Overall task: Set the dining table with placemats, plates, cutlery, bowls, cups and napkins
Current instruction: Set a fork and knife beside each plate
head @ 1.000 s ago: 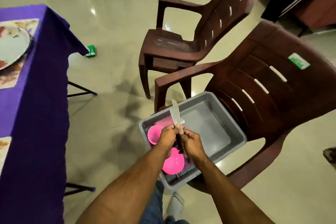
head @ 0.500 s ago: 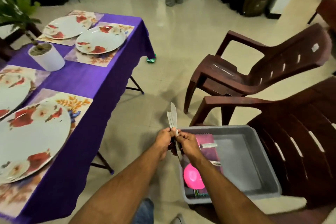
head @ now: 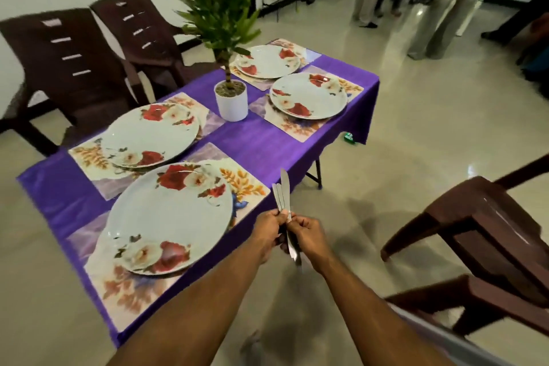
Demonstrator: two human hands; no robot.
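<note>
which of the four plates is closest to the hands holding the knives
The plate at the table's near corner, just left of the left hand and the knives. The other three sit farther back.

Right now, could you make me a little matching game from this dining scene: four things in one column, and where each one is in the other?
Things:
1. knives
2. potted plant
3. nearest plate
4. green object

Places:
A. on the floor by the table's far corner
B. on a floral placemat
C. gripped in both hands
D. middle of the purple tablecloth

Pairs: 1-C, 2-D, 3-B, 4-A
</note>
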